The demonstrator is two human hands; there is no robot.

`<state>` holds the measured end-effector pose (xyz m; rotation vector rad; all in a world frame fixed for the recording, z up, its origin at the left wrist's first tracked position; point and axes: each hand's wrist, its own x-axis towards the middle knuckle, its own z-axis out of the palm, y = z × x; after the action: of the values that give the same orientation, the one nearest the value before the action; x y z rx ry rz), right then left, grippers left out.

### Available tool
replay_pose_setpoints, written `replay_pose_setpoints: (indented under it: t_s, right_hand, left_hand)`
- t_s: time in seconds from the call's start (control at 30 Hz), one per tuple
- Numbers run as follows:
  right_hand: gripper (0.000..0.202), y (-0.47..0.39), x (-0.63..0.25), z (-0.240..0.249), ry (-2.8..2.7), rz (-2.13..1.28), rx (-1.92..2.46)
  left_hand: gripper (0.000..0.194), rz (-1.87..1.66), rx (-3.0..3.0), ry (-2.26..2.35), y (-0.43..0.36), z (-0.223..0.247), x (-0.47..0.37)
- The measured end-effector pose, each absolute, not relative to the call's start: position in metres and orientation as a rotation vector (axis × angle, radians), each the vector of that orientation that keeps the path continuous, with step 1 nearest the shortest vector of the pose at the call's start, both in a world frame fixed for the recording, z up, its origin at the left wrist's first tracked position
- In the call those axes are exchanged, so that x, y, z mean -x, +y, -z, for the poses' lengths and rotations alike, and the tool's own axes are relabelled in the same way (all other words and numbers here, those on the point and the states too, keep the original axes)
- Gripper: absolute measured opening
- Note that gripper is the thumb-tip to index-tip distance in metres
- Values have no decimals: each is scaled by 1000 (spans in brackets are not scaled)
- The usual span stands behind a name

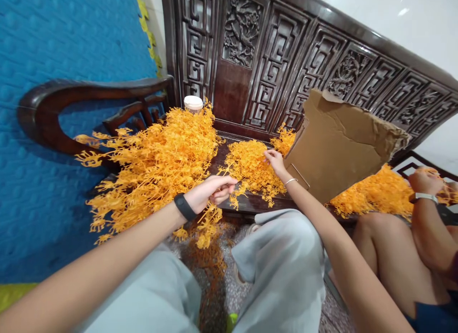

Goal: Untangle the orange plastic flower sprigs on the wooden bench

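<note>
My left hand (218,189), with a black band at the wrist, is closed around the stem of an orange plastic flower sprig (207,228). The sprig's blossoms hang below the fist, over the floor. My right hand (275,162) reaches to a heap of small loose orange plastic flower pieces (246,156) on the dark wooden bench. Its fingertips are pinched together at the heap's edge, and what lies between them is too small to make out. Left of my left hand is a large pile of orange flower sprigs (161,156).
A torn cardboard sheet (343,142) stands on the bench to the right. Beyond it are another orange pile (379,192) and a co-worker's hand (425,180). A white-lidded container (193,103) stands behind the left pile. The bench has a carved wooden back (232,89) and a curved armrest (43,109).
</note>
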<state>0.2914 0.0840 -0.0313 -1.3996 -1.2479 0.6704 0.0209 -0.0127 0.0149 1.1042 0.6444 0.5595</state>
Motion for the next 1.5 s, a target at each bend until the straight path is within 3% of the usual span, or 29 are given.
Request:
replay_pose_setpoints:
  t_s: [0.37, 0.57, 0.63, 0.83, 1.03, 1.3, 1.5]
  right_hand:
    - [19, 93, -294, 35, -1133, -594, 1457]
    - [10, 90, -293, 22, -1043, -412, 1510]
    - [12, 81, -283, 8, -1127, -495, 1450]
    - [35, 34, -228, -38, -1848, -1164, 1179]
    - [25, 12, -185, -49, -2086, -1126, 1052]
    - [29, 29, -191, -36, -1497, -1116, 1385]
    - [18, 35, -188, -30, -1181, -1206, 1336]
  left_hand:
    - [29, -576, -1061, 683, 13, -10, -18]
    - [38, -817, -893, 563, 18, -15, -14]
    - [40, -846, -891, 513, 19, -17, -13]
    - [40, -847, -882, 507, 21, -17, -8]
    - [40, -852, -894, 500, 22, -16, -7]
    - [38, -841, -911, 539, 20, -17, -8]
    - [39, -821, -929, 543, 22, -16, -15]
